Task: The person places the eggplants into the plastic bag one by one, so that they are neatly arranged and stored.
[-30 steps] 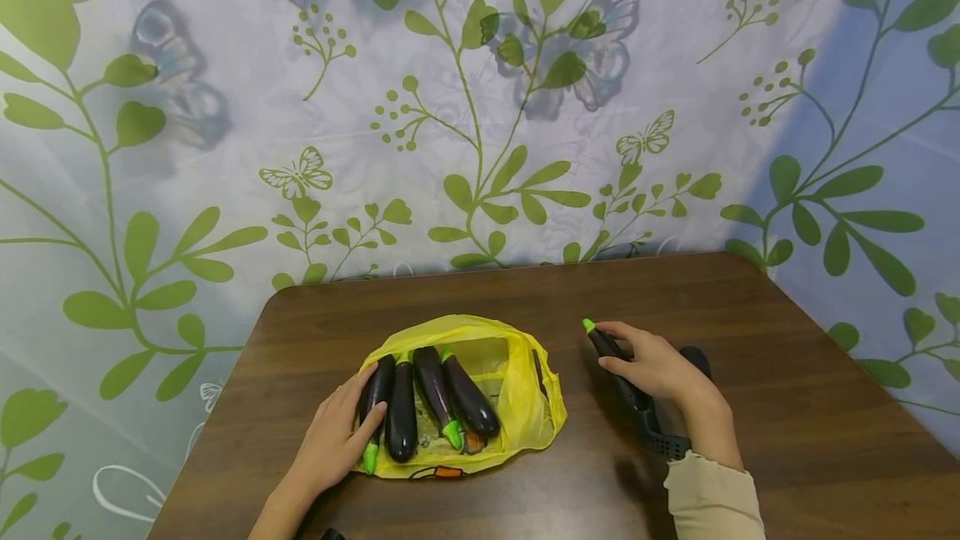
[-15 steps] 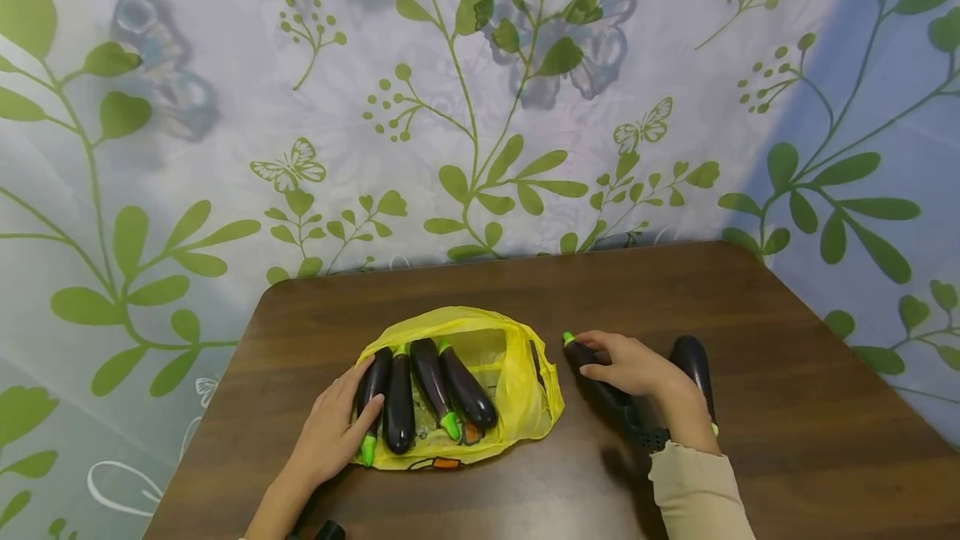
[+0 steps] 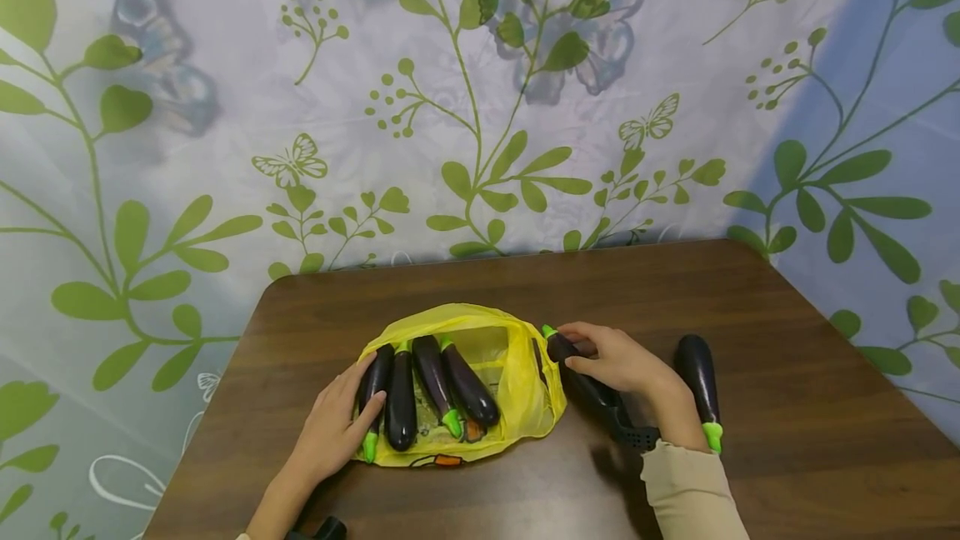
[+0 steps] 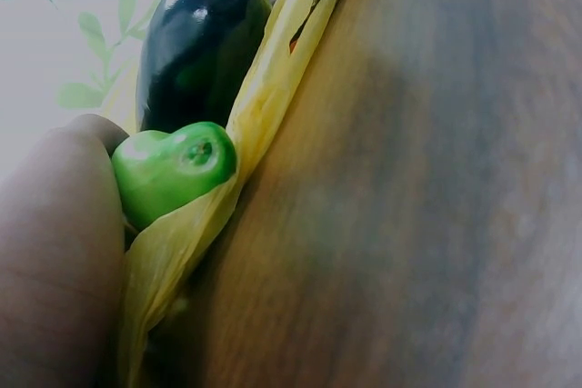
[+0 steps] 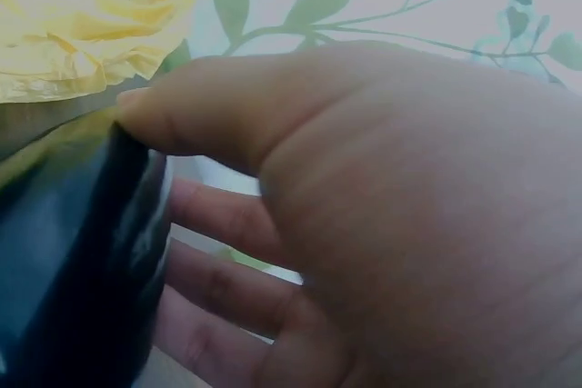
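Note:
A yellow plastic bag (image 3: pixel 525 394) lies on the table with its mouth spread, several dark eggplants (image 3: pixel 401 402) side by side in it. My left hand (image 3: pixel 330 427) grips the bag's left side, its thumb across the leftmost eggplant (image 3: pixel 378 377). That eggplant's green cap (image 4: pixel 173 170) shows beside the hand in the left wrist view. Just right of the bag, my right hand (image 3: pixel 622 365) holds another eggplant (image 3: pixel 592 386) between thumb and fingers, green cap toward the bag. In the right wrist view the thumb presses on the dark skin of this eggplant (image 5: pixel 82 261).
One more eggplant (image 3: pixel 696 377) lies on the wooden table (image 3: pixel 810 440), right of my right hand. A curtain (image 3: pixel 420 148) printed with leaves and butterflies hangs behind the table's far edge. A black object (image 3: pixel 330 528) shows at the bottom, near my left wrist.
My right hand has moved left with its eggplant, up to the bag's right edge. The eggplant lying farther right has come fully into sight. My left hand stays at the bag.

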Demonstrator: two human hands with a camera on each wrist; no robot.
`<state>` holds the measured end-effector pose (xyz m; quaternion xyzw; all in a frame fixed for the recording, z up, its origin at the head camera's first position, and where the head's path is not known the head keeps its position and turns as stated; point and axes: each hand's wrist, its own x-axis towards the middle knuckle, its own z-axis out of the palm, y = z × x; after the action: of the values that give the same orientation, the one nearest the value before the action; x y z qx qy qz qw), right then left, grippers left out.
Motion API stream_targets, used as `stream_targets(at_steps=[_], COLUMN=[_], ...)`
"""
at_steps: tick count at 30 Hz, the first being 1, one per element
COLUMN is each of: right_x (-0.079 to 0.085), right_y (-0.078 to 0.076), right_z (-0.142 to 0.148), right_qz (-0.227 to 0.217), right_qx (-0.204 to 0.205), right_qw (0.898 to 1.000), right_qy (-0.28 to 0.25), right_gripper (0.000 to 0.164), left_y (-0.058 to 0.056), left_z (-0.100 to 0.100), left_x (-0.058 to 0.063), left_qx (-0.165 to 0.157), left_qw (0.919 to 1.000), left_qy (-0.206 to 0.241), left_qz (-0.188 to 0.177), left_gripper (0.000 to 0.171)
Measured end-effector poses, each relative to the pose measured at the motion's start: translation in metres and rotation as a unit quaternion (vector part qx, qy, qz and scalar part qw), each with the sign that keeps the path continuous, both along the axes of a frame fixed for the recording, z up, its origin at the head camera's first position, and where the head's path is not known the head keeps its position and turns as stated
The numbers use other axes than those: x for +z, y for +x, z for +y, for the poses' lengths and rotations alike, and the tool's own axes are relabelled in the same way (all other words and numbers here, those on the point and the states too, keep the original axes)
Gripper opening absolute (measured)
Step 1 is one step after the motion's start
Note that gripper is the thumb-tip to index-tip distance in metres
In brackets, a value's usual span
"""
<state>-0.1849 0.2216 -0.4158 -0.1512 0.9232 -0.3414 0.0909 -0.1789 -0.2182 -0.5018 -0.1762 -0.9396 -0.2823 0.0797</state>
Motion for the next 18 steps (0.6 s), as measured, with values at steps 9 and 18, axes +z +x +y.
stream_targets(at_steps=[9,18], right_x=[0.001,0.000], right_y=[-0.001,-0.001], right_z=[-0.005,-0.015], right_qz=[0.019,0.021], right_qx=[-0.011,-0.018], right_qw=[1.000,0.999], right_qy=[-0.017,-0.036], right_gripper=[0.045,0.037], left_y=[0.003,0.002], left_z=[0.002,0.001], left_x=[0.003,0.000], left_qx=[0.002,0.003], left_qw=[1.0000,1.0000], left_qy=[0.001,0.004], left_qz=[-0.001,-0.002], left_gripper=[0.064,0.064])
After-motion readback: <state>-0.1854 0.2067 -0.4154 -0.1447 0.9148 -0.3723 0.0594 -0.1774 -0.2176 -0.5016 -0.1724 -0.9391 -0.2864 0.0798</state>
